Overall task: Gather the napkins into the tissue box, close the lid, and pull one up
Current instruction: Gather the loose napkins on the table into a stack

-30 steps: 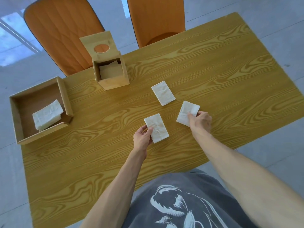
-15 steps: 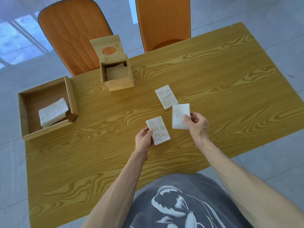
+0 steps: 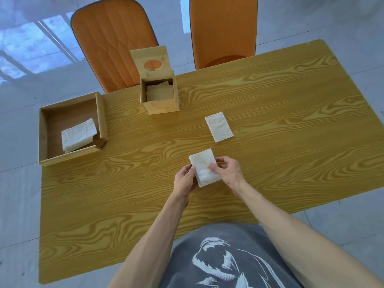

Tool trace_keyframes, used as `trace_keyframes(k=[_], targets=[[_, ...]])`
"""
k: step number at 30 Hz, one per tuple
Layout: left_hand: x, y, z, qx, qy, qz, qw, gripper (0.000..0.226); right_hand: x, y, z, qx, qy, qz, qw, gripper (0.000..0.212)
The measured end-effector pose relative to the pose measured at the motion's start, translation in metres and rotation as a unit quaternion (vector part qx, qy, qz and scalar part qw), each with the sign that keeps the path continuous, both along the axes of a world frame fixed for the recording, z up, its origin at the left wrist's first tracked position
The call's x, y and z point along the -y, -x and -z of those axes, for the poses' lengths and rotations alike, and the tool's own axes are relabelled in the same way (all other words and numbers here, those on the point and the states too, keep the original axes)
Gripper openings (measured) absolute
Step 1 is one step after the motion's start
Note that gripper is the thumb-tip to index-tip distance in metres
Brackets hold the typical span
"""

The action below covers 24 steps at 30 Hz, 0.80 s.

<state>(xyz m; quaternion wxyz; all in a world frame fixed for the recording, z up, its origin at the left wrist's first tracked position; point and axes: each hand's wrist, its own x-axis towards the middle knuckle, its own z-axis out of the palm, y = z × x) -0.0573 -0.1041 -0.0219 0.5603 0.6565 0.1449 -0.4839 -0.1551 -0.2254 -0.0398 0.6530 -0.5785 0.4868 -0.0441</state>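
Mid-gathering, the left hand (image 3: 185, 179) and right hand (image 3: 227, 171) pinch a napkin stack (image 3: 204, 167) low over the desk (image 3: 291, 125), which likely goes next into the open tissue box (image 3: 161, 104).

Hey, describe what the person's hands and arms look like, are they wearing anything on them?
The left hand and right hand are bare: no gloves, rings, watch or bracelet show. Both forearms are uncovered up to the frame edge, with no sleeve in view. The grey T-shirt carries a white graphic print.
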Motion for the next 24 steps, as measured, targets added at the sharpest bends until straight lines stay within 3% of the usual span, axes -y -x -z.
trace_keyframes(k=[6,11,17,24], targets=[[0.003,-0.004,-0.001,-0.005,0.02,-0.004,1.0,0.032,0.002,-0.01,-0.001,-0.098,0.15,-0.09,0.98,0.037],[0.007,-0.007,0.003,0.021,0.005,-0.02,1.0,0.039,0.007,-0.018,-0.004,-0.137,0.215,-0.127,0.958,0.04],[0.004,-0.018,0.006,0.023,-0.011,-0.053,0.998,0.038,0.04,-0.035,-0.013,-0.135,0.29,-0.054,0.946,0.037],[0.004,-0.029,0.009,0.026,-0.021,-0.071,0.997,0.037,0.082,-0.064,-0.017,-0.197,0.298,0.007,0.934,0.031]])
